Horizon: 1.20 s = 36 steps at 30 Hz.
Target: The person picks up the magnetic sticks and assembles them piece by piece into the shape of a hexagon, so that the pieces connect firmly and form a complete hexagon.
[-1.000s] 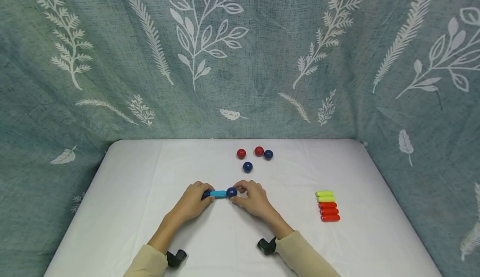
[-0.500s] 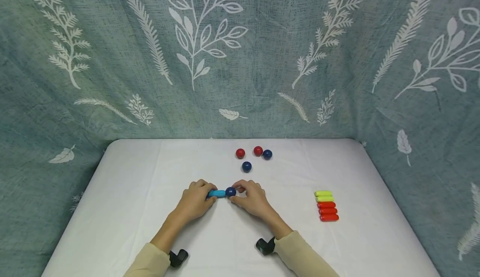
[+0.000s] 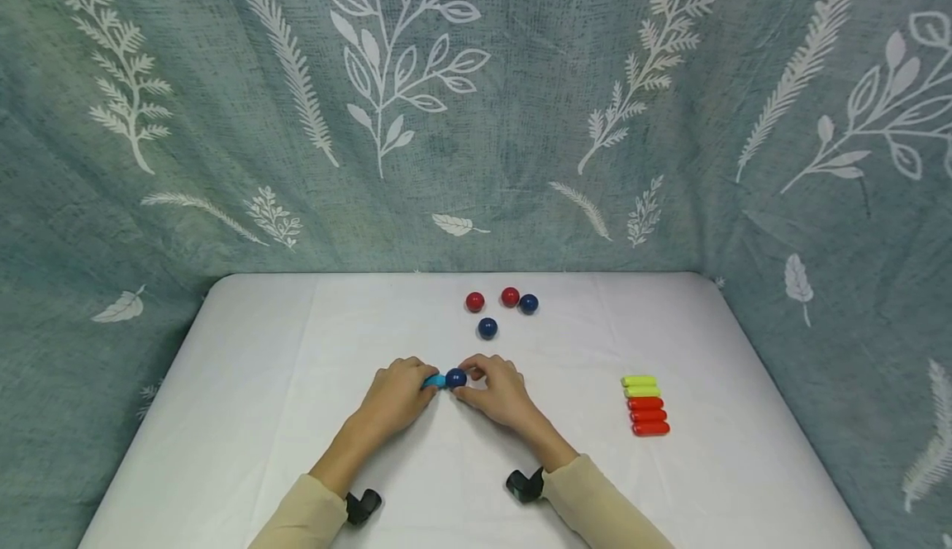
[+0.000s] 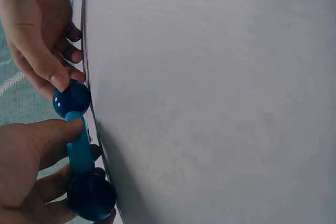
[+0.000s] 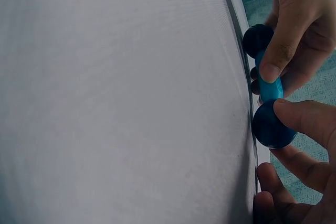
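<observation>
A light-blue rod (image 4: 81, 153) joins two dark-blue balls, one at each end. My left hand (image 3: 394, 396) pinches the rod, its thumb lying close to the right-hand ball (image 3: 456, 379). From the head camera, that hand hides the left-hand ball (image 4: 92, 196) and most of the rod; the left wrist view shows both. My right hand (image 3: 500, 392) holds the right-hand ball between thumb and fingers, as the ball (image 5: 274, 124) in the right wrist view also shows. The rod lies roughly crosswise between the two hands.
Beyond the hands lie a red ball (image 3: 474, 302), another red ball (image 3: 509, 297), a dark-blue ball (image 3: 529, 304) beside it and a nearer dark-blue ball (image 3: 487, 328). To the right, yellow-green rods (image 3: 641, 392) and red rods (image 3: 649, 416) form a column on the white table (image 3: 245, 400).
My left hand has slid right, from the left-hand ball onto the rod, covering more of it. The right hand keeps its hold on the other ball. The head view has shifted slightly.
</observation>
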### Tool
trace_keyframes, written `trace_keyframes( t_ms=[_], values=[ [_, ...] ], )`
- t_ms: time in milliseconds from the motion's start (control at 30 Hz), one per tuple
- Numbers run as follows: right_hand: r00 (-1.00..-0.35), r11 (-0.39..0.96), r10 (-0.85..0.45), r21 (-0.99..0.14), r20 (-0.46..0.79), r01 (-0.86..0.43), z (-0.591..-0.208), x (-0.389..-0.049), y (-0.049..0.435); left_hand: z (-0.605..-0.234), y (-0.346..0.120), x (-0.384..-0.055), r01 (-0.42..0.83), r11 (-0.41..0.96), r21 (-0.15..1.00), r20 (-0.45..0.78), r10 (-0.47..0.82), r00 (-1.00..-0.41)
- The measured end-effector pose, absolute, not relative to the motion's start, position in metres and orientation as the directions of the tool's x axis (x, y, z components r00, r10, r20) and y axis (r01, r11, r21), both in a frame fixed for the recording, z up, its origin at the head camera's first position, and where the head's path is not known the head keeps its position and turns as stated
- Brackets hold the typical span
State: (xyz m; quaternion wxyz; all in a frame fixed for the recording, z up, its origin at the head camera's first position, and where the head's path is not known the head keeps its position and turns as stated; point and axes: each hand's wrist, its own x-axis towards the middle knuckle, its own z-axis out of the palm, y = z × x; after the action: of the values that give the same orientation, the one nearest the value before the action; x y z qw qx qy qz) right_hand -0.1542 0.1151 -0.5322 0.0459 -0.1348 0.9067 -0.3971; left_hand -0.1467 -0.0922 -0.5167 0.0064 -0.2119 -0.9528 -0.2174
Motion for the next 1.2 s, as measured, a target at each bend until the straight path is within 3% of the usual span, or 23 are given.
trace_keyframes(
  t_ms=[633, 1200],
  values=[
    [-0.955, 0.633, -0.294, -0.743, 0.028, -0.217, -0.532, -0.152, 0.122, -0.520, -0.094, -0.149, 0.364, 0.791, 0.491, 0.078, 0.377, -0.923],
    [-0.982, 0.630, -0.186, -0.763, 0.036, -0.147, -0.510, -0.114, 0.188, -0.522, -0.097, -0.150, 0.346, 0.784, 0.516, 0.057, 0.371, -0.927]
  ],
)
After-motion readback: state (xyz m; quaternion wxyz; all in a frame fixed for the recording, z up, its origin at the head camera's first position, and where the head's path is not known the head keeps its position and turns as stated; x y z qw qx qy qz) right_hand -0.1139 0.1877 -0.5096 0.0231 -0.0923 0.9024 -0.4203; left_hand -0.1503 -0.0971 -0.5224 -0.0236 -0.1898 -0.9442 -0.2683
